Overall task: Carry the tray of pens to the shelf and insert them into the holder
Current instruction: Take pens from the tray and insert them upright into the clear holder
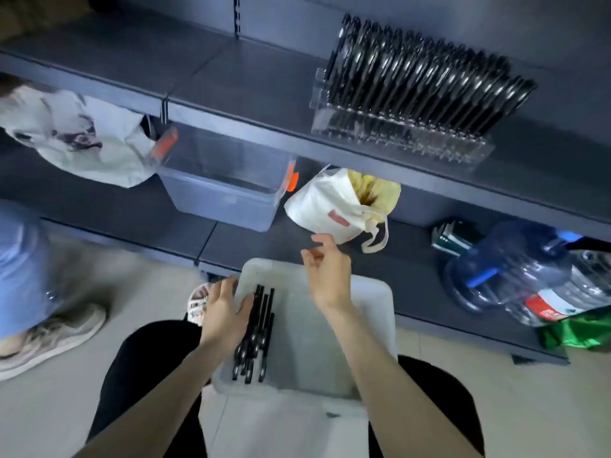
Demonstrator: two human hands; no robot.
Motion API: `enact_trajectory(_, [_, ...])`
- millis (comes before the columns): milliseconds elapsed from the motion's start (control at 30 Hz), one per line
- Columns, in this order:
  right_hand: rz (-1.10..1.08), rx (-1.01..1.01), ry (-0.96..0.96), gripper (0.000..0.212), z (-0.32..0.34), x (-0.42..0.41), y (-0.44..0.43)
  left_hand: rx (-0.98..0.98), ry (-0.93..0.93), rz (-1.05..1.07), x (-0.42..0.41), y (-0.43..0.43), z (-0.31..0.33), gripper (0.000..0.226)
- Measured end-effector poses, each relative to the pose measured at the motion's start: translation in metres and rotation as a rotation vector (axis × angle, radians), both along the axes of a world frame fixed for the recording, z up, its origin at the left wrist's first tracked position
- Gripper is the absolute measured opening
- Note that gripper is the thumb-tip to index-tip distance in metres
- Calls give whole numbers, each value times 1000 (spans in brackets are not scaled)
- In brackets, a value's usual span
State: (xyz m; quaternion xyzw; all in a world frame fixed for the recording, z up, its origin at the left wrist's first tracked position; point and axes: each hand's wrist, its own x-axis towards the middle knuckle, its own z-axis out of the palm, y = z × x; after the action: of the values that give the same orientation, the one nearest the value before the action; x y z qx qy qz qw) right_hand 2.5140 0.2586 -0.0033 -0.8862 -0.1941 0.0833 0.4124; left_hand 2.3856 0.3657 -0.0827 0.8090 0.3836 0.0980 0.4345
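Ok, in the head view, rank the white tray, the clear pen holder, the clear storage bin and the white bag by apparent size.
1. white tray, though it is nearest the camera.
2. clear storage bin and clear pen holder: too alike to rank.
3. white bag, smallest.

Acrylic holder (363, 127) on upper shelf (248, 81); bin (224, 196), bag (327, 206), bottles (515, 269) on lower shelf (99, 200).
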Motion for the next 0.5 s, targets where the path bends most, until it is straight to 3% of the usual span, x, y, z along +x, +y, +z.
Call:
enact_trajectory(167, [74,-133,264,22,-76,-54,-6,-117,98,66,-43,-16,-51,40])
enact_trajectory(333, [104,-279,534,39,-124,-81,-1,-210,62,59,-55,-25,-64,42])
enact_trajectory(500, [83,-348,616,44,-158,-94,13,-319,11,115,-55,-32,-59,36])
